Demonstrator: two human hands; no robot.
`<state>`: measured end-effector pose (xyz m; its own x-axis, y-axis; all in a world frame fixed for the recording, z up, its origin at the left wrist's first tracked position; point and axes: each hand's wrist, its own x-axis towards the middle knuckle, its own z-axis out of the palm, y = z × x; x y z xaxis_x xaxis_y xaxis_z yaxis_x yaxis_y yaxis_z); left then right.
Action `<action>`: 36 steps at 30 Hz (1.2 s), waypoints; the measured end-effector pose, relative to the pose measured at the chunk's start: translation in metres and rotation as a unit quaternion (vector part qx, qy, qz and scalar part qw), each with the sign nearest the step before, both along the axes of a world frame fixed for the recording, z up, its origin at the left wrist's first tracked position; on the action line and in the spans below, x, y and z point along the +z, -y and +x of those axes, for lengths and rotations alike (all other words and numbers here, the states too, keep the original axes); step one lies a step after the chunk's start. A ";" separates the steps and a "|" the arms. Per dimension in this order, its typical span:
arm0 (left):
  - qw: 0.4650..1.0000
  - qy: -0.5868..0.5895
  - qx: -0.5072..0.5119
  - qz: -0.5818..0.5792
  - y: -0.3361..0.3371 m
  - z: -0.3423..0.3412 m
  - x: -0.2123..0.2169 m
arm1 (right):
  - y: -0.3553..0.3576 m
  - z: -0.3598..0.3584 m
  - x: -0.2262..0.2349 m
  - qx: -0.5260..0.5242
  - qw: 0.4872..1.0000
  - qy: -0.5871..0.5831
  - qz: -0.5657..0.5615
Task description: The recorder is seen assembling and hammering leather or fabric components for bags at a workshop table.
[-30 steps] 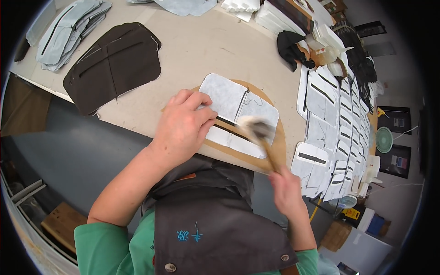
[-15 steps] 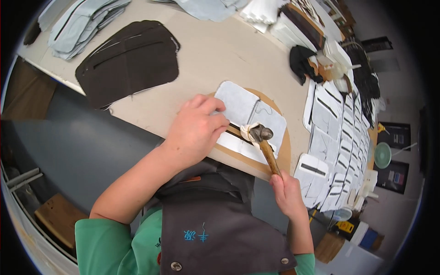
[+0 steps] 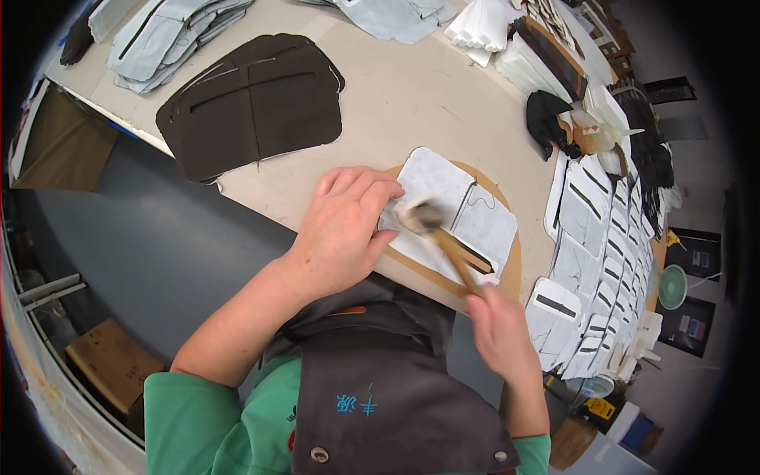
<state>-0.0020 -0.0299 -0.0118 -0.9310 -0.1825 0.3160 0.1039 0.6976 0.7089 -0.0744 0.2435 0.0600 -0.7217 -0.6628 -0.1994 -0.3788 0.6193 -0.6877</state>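
My right hand (image 3: 503, 328) is closed round the wooden handle of a hammer (image 3: 457, 261). Something white wraps part of the hammer's head, which is blurred by motion over a light grey fabric panel (image 3: 439, 176). A dark slit or zipper strip shows along the panel's near side, partly covered by the handle. My left hand (image 3: 344, 229) grips the panel's left edge, fingers bent on top and thumb toward the near side. Under the panel lies a rounded tan board (image 3: 509, 269) at the table's near edge. The hammer head is close to my left fingertips.
Dark brown fabric panels (image 3: 261, 115) lie stacked to the left on the table (image 3: 396, 95). Grey pieces (image 3: 170, 39) are piled at the far left. Many panels with dark strips (image 3: 582, 261) spread out at right, near a glue-like container (image 3: 594, 134) and black cloth (image 3: 546, 119).
The hammer head has shifted left along the panel toward my left hand and is now blurred. My left hand stays at the panel's edge. The whole view has shifted slightly.
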 end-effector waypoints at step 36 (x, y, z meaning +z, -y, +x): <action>0.976 0.041 -0.163 -0.140 -0.051 -0.019 -0.001 | -0.039 -0.052 -0.039 0.168 0.942 -0.287 -0.040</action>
<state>-0.0212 0.0210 -0.0124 -0.9492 0.2107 0.2336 0.3042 0.8040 0.5109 -0.1261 0.2827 0.0213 -0.4429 -0.8692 0.2199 -0.8675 0.3534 -0.3502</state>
